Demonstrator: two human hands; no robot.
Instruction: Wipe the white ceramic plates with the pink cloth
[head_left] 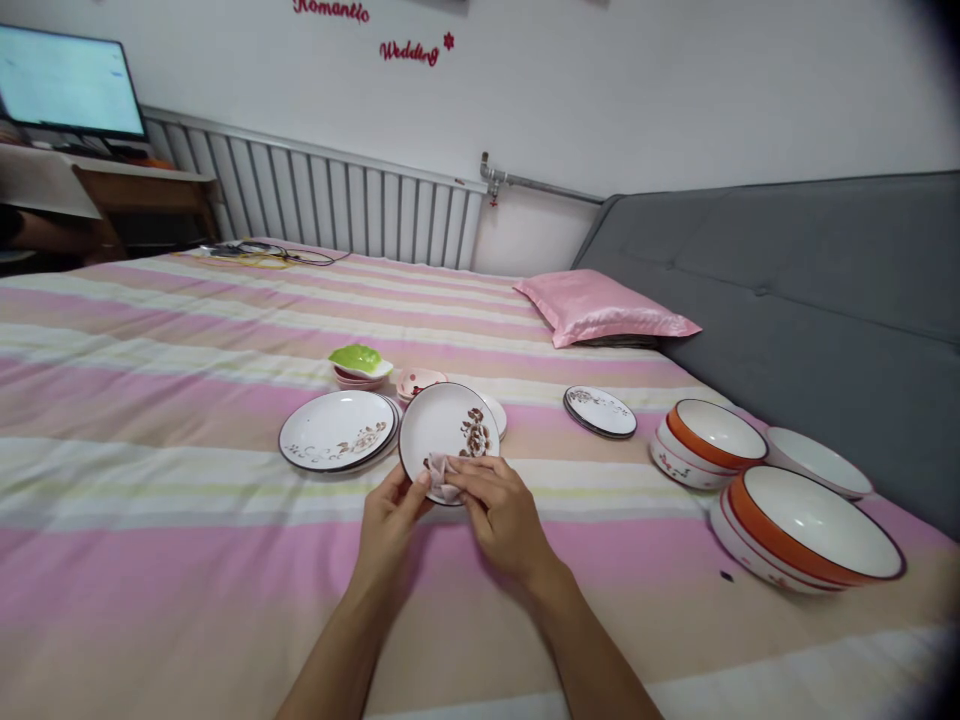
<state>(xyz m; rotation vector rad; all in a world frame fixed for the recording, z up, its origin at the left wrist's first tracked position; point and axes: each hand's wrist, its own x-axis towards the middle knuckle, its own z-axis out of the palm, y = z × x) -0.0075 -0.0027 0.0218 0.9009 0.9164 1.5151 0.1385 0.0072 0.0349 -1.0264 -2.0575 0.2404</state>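
Observation:
A white plate [439, 425] with a dark rim and brown flowers is tilted up toward me above the bed. My left hand [394, 515] grips its lower left edge, thumb on the front face. With closed fingers, my right hand [499, 505] presses a pale crumpled cloth [444, 478] against the plate's lower front. Left of it lies a stack of larger flowered plates [330, 425]. Partly hidden behind the held plate are a pink patterned bowl [417, 381] and another white dish [496, 412]. A green leaf-shaped dish [358, 358] rests on pinkish dishes.
Small flowered plates [600, 410] are stacked to the right. Beyond them stand orange-banded bowls [716, 435], a larger orange-banded bowl [814, 525] and a white bowl [819, 460]. A pink pillow [604, 305] lies near the grey headboard [787, 270]. Cables [277, 253] lie at the bed's far left.

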